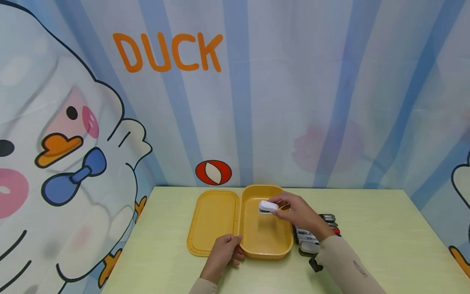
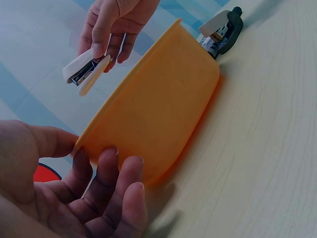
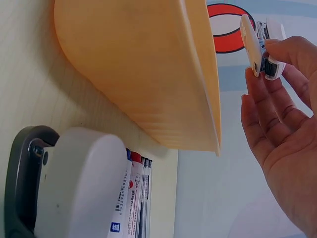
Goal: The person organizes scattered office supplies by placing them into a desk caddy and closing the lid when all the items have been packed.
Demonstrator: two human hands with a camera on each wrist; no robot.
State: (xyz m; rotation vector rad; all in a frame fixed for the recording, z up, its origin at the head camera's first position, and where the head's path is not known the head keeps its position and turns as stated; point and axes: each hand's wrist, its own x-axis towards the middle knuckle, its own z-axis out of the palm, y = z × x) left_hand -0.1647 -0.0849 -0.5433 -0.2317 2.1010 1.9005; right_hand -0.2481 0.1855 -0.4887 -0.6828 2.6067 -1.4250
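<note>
A small white stapler [image 1: 268,206] is pinched between the thumb and fingers of my right hand [image 1: 299,210], held above the inside of a yellow plastic box [image 1: 269,254]. In the left wrist view the stapler [image 2: 85,74] hangs beyond the box rim, with its arms spread apart. My left hand [image 1: 225,250] pinches the rim at the box's near left corner, thumb on the edge and other fingers along the outer wall [image 2: 158,99]. The yellow lid [image 1: 213,222] lies flat, adjoining the box's left side.
Right of the box, several markers and pens [image 3: 133,198] lie in a row, partly hidden by my right arm. Nearer stands a larger white-topped device with a dark base [image 3: 81,183]. A small black object [image 1: 315,264] lies in front. A printed curtain [image 1: 275,102] hangs behind the table.
</note>
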